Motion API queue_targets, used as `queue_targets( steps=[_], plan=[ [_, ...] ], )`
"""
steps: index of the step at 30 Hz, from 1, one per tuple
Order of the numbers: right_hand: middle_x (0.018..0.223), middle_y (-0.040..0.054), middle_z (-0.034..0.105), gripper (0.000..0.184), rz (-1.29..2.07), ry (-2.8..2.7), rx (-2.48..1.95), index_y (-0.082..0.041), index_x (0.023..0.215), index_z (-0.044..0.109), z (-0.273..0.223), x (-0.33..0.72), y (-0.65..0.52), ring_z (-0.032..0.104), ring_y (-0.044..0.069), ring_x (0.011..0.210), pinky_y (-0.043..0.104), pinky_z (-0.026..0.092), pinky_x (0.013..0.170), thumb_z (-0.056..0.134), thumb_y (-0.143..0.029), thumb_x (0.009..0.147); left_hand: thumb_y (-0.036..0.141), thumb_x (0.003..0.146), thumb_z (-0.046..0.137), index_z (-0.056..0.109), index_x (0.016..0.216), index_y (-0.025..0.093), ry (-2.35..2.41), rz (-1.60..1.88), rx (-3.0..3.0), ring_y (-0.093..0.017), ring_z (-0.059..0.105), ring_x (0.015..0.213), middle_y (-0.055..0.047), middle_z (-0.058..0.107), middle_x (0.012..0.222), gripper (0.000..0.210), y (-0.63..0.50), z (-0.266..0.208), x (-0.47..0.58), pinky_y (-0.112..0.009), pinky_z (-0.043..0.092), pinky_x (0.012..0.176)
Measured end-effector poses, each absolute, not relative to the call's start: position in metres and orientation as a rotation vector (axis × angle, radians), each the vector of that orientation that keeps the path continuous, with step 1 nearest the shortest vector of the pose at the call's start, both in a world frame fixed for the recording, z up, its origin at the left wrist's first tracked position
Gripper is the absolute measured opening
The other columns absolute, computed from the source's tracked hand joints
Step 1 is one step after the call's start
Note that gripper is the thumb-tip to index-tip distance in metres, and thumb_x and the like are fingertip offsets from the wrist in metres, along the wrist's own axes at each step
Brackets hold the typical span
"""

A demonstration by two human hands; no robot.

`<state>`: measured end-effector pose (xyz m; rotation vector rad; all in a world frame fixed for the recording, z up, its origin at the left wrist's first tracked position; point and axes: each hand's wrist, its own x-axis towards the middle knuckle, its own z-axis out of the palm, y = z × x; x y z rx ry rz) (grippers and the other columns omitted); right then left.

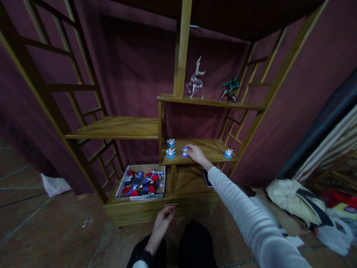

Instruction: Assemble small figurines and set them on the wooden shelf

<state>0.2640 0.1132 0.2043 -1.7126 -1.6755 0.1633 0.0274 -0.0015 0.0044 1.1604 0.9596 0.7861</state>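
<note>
White sleeve [240,214] nearest, my right arm reaches across to the middle shelf [208,146]. The fingers [190,147] of my right hand [196,154] are pinched narrow around a purple-based figurine [184,154]; it sits right at my fingertips, by the shelf's front edge, though I cannot tell whether its base bears any weight. Left of it stand two blue-based figurines [171,153], one behind the other; another blue-based figurine [228,153] stands well apart, near the right end. My left hand [161,221] hangs before the drawer front [131,214], fingers loosely curled, how far parted I cannot tell. Beyond it, leftward, lies an open box [146,168] of jumbled figurines [145,182].
</note>
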Motion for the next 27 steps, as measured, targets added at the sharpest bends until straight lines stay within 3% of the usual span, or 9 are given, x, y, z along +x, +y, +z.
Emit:
queue_targets(
  steps=[6, 14, 27],
  plan=[
    [0.086, 0.0011, 0.067, 0.032, 0.240, -1.676, -1.624, -0.023, 0.104, 0.061, 0.192, 0.271, 0.119, 0.061, 0.014, 0.075, 0.024, 0.047, 0.072, 0.060, -0.027, 0.073, 0.047, 0.060, 0.064, 0.064, 0.088, 0.014, 0.951, 0.781, 1.210, -0.016, 0.055, 0.064, -0.003, 0.062, 0.070, 0.043, -0.001, 0.005, 0.027, -0.026, 0.041, 0.060],
    [0.110, 0.0065, 0.060, 0.060, 0.356, -1.731, -1.479, -0.019, 0.117, 0.051, 0.169, 0.282, 0.124, 0.057, 0.018, 0.099, 0.032, 0.041, 0.091, 0.071, -0.027, 0.061, 0.045, 0.060, 0.064, 0.066, 0.083, 0.015, 0.997, 0.788, 1.297, -0.018, 0.057, 0.067, -0.003, 0.062, 0.066, 0.038, -0.004, 0.012, 0.028, -0.028, 0.042, 0.064],
    [0.110, 0.0059, 0.061, 0.063, 0.486, -1.605, -1.454, -0.019, 0.120, 0.048, 0.160, 0.284, 0.125, 0.058, 0.017, 0.100, 0.032, 0.041, 0.093, 0.071, -0.026, 0.062, 0.044, 0.062, 0.063, 0.068, 0.085, 0.015, 1.009, 0.798, 1.360, -0.019, 0.058, 0.071, -0.004, 0.065, 0.072, 0.037, -0.005, 0.014, 0.026, -0.030, 0.043, 0.071]
  ],
)
